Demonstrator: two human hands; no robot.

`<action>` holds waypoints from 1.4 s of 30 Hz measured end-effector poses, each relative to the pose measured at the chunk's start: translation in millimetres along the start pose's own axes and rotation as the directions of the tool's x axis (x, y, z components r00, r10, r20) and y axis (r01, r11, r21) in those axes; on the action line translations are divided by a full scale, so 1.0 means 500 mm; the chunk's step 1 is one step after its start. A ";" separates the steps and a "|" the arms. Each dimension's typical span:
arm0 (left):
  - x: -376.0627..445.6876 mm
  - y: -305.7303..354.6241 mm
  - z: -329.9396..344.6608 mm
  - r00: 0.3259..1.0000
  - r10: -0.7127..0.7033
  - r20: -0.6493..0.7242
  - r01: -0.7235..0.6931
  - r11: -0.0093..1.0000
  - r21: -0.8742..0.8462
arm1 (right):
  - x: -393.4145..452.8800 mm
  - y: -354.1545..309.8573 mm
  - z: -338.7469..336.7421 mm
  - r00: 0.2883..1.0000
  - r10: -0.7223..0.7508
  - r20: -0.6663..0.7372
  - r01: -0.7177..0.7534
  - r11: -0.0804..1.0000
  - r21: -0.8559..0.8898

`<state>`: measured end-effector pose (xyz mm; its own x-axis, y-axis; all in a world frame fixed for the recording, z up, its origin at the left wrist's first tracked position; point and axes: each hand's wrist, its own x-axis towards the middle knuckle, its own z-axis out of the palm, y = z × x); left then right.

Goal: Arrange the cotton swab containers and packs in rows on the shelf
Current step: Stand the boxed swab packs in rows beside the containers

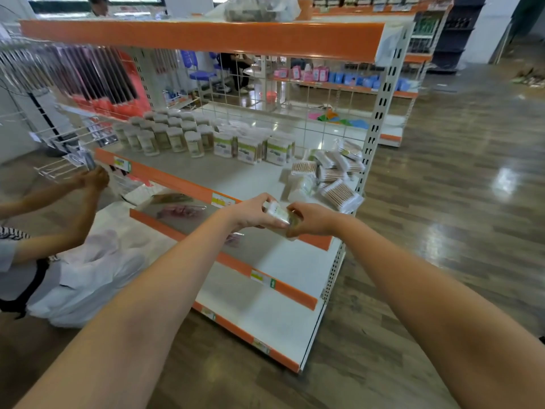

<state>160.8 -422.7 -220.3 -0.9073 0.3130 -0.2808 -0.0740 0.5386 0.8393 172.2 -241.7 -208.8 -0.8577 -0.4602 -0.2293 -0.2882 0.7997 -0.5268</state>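
Together, two hands (281, 215) hold one pack (277, 213).

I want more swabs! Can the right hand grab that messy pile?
Probably not yet: the right hand and left hand both hold a pack. The pile lies uncovered just beyond.

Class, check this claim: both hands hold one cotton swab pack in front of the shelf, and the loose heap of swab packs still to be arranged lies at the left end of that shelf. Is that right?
One detail is wrong. The head view shows the left hand and right hand holding one cotton swab pack, but the loose heap of swab packs lies at the right end of the shelf, not the left.
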 end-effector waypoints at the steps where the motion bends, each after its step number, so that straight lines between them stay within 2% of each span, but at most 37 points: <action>1: 0.000 -0.001 0.000 1.000 -0.003 -0.005 0.003 1.000 -0.023 | 0.002 0.005 0.004 1.000 0.011 -0.016 -0.011 1.000 0.019; 8: -0.001 0.013 0.009 0.994 0.022 -0.107 -0.059 0.932 -0.358 | 0.008 0.018 0.020 0.985 0.095 -0.143 -0.028 0.910 0.414; 14: -0.001 0.008 0.014 0.979 -0.046 -0.198 -0.035 0.921 -0.388 | 0.026 0.046 0.047 0.962 0.194 -0.191 -0.058 0.831 0.553; 16: -0.005 -0.008 0.005 0.961 -0.079 -0.266 -0.001 0.958 -0.288 | 0.037 0.057 0.055 0.952 0.227 -0.207 -0.072 0.820 0.568; 18: -0.007 -0.029 -0.005 0.940 -0.065 -0.335 0.035 0.995 -0.095 | 0.049 0.061 0.058 0.937 0.258 -0.234 -0.076 0.808 0.584; 20: -0.004 -0.052 -0.020 0.919 -0.005 -0.394 0.061 0.990 0.130 | 0.061 0.055 0.061 0.913 0.298 -0.277 -0.069 0.784 0.617; 23: 0.008 -0.086 -0.055 0.915 0.089 -0.393 0.097 0.898 0.430 | 0.085 0.030 0.068 0.883 0.332 -0.332 -0.039 0.757 0.653; 26: 0.022 -0.122 -0.096 0.917 0.158 -0.367 0.104 0.793 0.601 | 0.121 -0.006 0.075 0.871 0.356 -0.338 -0.048 0.748 0.662; 30: 0.035 -0.157 -0.155 0.888 0.252 -0.385 0.101 0.710 0.697 | 0.175 -0.065 0.077 0.869 0.336 -0.363 -0.005 0.740 0.673; 35: 0.053 -0.192 -0.239 0.886 0.271 -0.376 0.116 0.656 0.746 | 0.259 -0.121 0.095 0.858 0.353 -0.374 -0.033 0.763 0.645; 42: 0.070 -0.249 -0.344 0.888 0.222 -0.403 0.162 0.668 0.726 | 0.372 -0.176 0.123 0.884 0.324 -0.337 -0.048 0.780 0.624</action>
<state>67.2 -613.3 -254.8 -0.9887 0.0822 0.1252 0.1038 0.9787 0.1771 64.1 -421.5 -255.5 -0.9950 -0.0183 -0.0977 0.0819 0.4056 -0.9104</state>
